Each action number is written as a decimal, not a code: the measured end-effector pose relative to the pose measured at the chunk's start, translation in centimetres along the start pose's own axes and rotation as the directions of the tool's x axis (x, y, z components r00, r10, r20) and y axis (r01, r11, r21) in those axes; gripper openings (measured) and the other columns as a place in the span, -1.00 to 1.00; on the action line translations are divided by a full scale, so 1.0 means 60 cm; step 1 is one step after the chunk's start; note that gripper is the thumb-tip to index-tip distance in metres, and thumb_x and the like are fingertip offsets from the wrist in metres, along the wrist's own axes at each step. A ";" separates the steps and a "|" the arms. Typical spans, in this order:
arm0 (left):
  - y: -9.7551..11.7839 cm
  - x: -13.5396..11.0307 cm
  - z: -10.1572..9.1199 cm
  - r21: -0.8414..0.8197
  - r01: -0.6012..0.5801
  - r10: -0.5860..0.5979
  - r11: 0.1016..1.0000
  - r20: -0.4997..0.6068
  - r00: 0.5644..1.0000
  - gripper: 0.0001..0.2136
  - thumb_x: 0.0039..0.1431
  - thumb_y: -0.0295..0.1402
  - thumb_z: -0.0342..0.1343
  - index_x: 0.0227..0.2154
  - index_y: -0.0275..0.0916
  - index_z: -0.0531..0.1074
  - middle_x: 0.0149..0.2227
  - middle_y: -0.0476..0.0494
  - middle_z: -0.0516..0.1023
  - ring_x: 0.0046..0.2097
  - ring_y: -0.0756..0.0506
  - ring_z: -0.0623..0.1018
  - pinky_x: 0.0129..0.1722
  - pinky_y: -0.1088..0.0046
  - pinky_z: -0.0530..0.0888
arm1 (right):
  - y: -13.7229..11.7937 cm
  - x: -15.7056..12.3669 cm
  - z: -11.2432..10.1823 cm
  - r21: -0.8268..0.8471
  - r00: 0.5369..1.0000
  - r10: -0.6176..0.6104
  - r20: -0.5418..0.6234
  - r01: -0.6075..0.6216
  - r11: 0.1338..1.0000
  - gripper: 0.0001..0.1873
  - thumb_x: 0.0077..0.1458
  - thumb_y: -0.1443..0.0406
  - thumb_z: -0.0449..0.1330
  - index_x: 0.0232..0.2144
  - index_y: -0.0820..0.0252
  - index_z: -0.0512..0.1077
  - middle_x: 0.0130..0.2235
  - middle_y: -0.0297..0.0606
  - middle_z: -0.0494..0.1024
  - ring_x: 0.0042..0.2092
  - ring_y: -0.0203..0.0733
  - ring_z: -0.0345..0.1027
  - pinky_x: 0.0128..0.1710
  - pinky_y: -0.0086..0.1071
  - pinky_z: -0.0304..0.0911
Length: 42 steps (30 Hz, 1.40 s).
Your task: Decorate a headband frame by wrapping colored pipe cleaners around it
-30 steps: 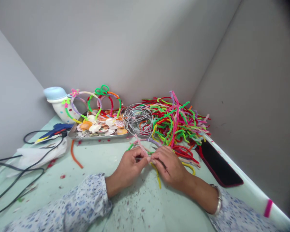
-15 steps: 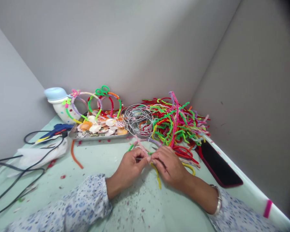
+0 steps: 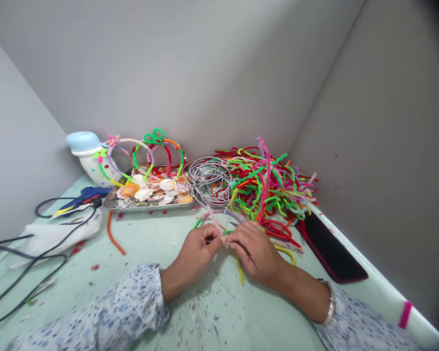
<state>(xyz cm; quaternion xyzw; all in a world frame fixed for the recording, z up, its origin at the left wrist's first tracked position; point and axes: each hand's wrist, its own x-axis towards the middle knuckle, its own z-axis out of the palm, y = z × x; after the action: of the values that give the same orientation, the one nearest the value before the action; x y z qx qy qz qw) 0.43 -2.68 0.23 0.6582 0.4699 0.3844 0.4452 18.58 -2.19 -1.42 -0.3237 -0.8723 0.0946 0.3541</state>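
Observation:
Thumb and fingers of my left hand (image 3: 201, 248) pinch a light pink pipe cleaner (image 3: 215, 220), whose free end sticks up away from me. Fingertip to fingertip with it, my right hand (image 3: 258, 251) is closed on the same pink pipe cleaner, right where the two hands meet. Just behind the fingers lies a curved band (image 3: 234, 214) wrapped in lilac, pink and green, partly hidden by the hands. A yellow pipe cleaner (image 3: 240, 270) pokes out below my right fingers. What looks like a dark pointed blade tip shows beside the right knuckles.
A metal tray (image 3: 149, 208) of seashells has several fuzzy headbands (image 3: 131, 141) standing in it. Beside it are coiled grey wire (image 3: 208, 183) and a heap of pipe cleaners (image 3: 274, 187). A black brush-like paddle (image 3: 334, 251) lies right; a cable (image 3: 32, 258) and white pot (image 3: 98, 168) are left.
The pink pipe cleaner's free end has tilted slightly to the right, and pink now shows between the fingertips. Both hands stay in nearly the same place.

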 end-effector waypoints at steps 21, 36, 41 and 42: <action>-0.003 -0.009 -0.001 0.331 -0.416 0.466 0.847 -0.086 0.881 -0.91 0.13 -0.44 0.17 -0.31 -0.16 0.52 -0.29 -0.11 0.47 -0.18 -0.09 0.45 -0.18 0.35 0.40 | -0.002 0.001 -0.004 0.051 0.987 0.153 -0.044 -0.150 0.987 -0.88 0.19 0.40 0.02 -0.32 0.16 0.35 -0.34 -0.25 0.43 -0.27 -0.14 0.27 -0.23 -0.26 0.13; -0.009 -0.005 0.001 0.339 -0.436 0.504 0.833 -0.141 0.852 -0.93 0.08 -0.39 0.23 -0.34 -0.16 0.56 -0.37 -0.09 0.49 -0.27 -0.07 0.49 -0.27 0.39 0.45 | -0.002 0.001 -0.005 0.079 0.993 0.109 -0.047 -0.105 0.991 -0.90 0.20 0.39 0.03 -0.30 0.15 0.34 -0.34 -0.25 0.46 -0.27 -0.14 0.28 -0.24 -0.24 0.15; -0.010 -0.005 0.000 0.376 -0.447 0.529 0.812 -0.152 0.835 -0.92 0.07 -0.36 0.25 -0.34 -0.17 0.55 -0.37 -0.09 0.50 -0.27 -0.07 0.50 -0.26 0.38 0.45 | -0.004 0.001 -0.006 0.085 0.992 0.114 -0.052 -0.110 0.990 -0.91 0.21 0.37 0.04 -0.30 0.15 0.34 -0.34 -0.25 0.45 -0.27 -0.14 0.29 -0.23 -0.24 0.15; -0.011 -0.005 0.000 0.384 -0.448 0.534 0.807 -0.152 0.832 -0.92 0.07 -0.35 0.25 -0.34 -0.17 0.55 -0.36 -0.09 0.51 -0.27 -0.07 0.50 -0.26 0.38 0.45 | -0.004 0.001 -0.006 0.087 0.992 0.117 -0.053 -0.112 0.990 -0.91 0.21 0.37 0.04 -0.30 0.15 0.34 -0.34 -0.25 0.45 -0.27 -0.14 0.29 -0.23 -0.25 0.15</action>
<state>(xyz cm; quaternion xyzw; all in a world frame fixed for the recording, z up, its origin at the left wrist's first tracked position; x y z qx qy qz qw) 0.20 -2.85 -0.43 0.7687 0.3929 0.4825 0.1483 18.66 -2.37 -1.03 -0.3607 -0.8370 0.1416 0.3864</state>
